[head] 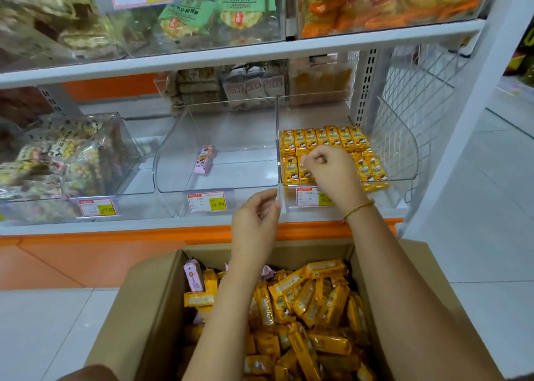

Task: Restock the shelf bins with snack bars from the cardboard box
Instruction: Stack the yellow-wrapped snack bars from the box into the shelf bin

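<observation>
Ideally each yellow snack bar [290,168] goes down flat, edge to edge with the rows already in the right-hand clear bin [401,149] (label up, no overlap). Right hand [329,175] is over the front row, fingers [310,163] curled tight, tips on a bar; pinching or merely nudging, I cannot tell. Left hand [255,221] hovers loosely curled, holding nothing, above the cardboard box [150,302] of bars.

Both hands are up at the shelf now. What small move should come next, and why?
Probably lower the left hand into the cardboard box for more yellow bars. It hangs empty in front of the bins, while the right hand is busy over the bars in the right bin, which holds only a low layer. Whether the right hand holds a bar is unclear.
</observation>
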Tool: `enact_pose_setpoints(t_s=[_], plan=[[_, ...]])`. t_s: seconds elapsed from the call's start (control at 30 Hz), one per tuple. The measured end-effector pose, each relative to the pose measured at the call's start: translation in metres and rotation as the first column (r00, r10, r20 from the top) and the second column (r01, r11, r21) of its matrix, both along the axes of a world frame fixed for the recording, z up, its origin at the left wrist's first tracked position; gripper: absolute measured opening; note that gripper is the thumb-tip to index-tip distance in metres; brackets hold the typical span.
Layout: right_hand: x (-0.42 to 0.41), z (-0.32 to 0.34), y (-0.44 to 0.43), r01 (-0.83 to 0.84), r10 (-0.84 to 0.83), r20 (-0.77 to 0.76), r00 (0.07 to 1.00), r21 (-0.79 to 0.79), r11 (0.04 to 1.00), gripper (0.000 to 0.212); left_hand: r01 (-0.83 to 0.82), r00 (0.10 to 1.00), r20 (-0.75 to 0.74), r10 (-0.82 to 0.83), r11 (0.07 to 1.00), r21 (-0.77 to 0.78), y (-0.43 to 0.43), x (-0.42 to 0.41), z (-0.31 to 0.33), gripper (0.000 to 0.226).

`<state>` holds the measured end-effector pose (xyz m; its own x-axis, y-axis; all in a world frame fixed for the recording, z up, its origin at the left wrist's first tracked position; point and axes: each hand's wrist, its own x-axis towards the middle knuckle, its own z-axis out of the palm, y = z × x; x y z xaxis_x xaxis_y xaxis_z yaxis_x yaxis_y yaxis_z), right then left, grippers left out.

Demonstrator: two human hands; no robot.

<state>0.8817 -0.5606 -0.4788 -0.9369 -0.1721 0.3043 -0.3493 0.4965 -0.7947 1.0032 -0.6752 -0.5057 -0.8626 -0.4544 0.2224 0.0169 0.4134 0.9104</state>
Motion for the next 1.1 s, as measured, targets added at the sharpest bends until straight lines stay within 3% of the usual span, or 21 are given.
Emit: enact_pose_setpoints(t_s=[0.1, 0.2, 0.27, 0.37, 0.47, 0.53, 0.67, 0.7, 0.8, 0.93, 1.0, 1.03, 1.1], plan=[[0.039, -0.007, 0.009, -0.169, 0.173, 0.110, 0.979, -0.041, 0.985, 0.028, -0.123, 0.991, 0.040, 0.125, 0.991, -0.059, -0.006, 0.029, -0.031, 0.012], [0.070, -0.037, 0.010, -0.307, 0.279, 0.297, 0.913, 0.050, 0.950, 0.028, -0.139, 0.955, 0.237, 0.178, 0.975, -0.173, -0.012, 0.059, -0.066, 0.009], [0.084, -0.070, 0.008, -0.432, 0.317, 0.488, 0.813, 0.143, 0.890, 0.024, -0.077, 0.905, 0.387, 0.178, 0.962, -0.263, -0.014, 0.078, -0.088, 0.012], [0.097, -0.122, -0.002, -0.581, 0.189, 0.697, 0.692, 0.382, 0.718, 0.026, -0.014, 0.792, 0.576, 0.202, 0.950, -0.313, -0.017, 0.099, -0.119, 0.024], [0.116, -0.150, -0.004, -0.661, 0.073, 0.708, 0.702, 0.610, 0.437, 0.033, 0.073, 0.701, 0.691, 0.179, 0.945, -0.318, -0.020, 0.107, -0.146, 0.030], [0.128, -0.165, -0.001, -0.680, 0.046, 0.720, 0.692, 0.629, 0.377, 0.057, 0.197, 0.687, 0.714, 0.134, 0.912, -0.360, -0.018, 0.110, -0.158, 0.034], [0.135, -0.192, 0.005, -0.649, -0.026, 0.738, 0.675, 0.609, 0.456, 0.100, 0.421, 0.649, 0.748, 0.137, 0.754, -0.504, -0.009, 0.106, -0.174, 0.042], [0.134, -0.193, 0.006, -0.646, -0.028, 0.745, 0.666, 0.595, 0.478, 0.097, 0.457, 0.624, 0.762, 0.174, 0.710, -0.536, -0.008, 0.102, -0.176, 0.041], [0.127, -0.194, 0.015, -0.632, 0.009, 0.747, 0.665, 0.557, 0.538, 0.040, 0.516, 0.532, 0.809, 0.249, 0.663, -0.543, -0.005, 0.093, -0.177, 0.042], [0.122, -0.187, 0.023, -0.578, 0.054, 0.780, 0.624, 0.414, 0.703, 0.038, 0.604, 0.523, 0.827, 0.206, 0.595, -0.530, -0.007, 0.087, -0.167, 0.039], [0.119, -0.179, 0.026, -0.530, 0.107, 0.808, 0.580, 0.274, 0.802, 0.027, 0.614, 0.517, 0.843, 0.145, 0.624, -0.484, -0.009, 0.087, -0.161, 0.038], [0.117, -0.174, 0.028, -0.491, 0.132, 0.815, 0.564, 0.203, 0.847, 0.024, 0.576, 0.536, 0.839, 0.094, 0.686, -0.444, -0.011, 0.088, -0.158, 0.036], [0.113, -0.160, 0.033, -0.403, 0.187, 0.807, 0.560, 0.069, 0.912, 0.032, 0.403, 0.654, 0.754, -0.058, 0.871, -0.282, -0.013, 0.089, -0.145, 0.026]])
